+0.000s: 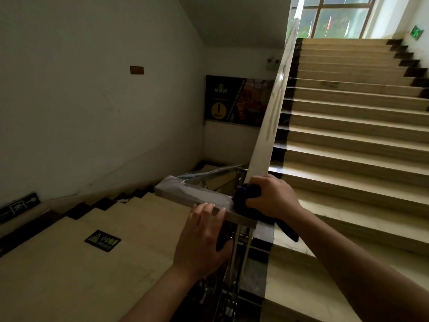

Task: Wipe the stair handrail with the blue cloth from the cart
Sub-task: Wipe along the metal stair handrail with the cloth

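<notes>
Far left, low on wall: dark arrow sign (18, 206). Next, on a descending stair tread: black warning sticker (102, 241). Left grip (204, 235): fingers curled over near edge of the flat corner section of handrail (192, 194), holding it. Behind, on landing wall: dark poster (236, 101). At the corner where rail turns upward: blue cloth (243, 198), bunched on rail, one tail hanging below the wrist. Right grip (274, 198): closed round cloth, pressing it onto rail. Further right: rising stairs (359, 135), window (341, 15) at top, green exit sign (417, 32) far right.
</notes>
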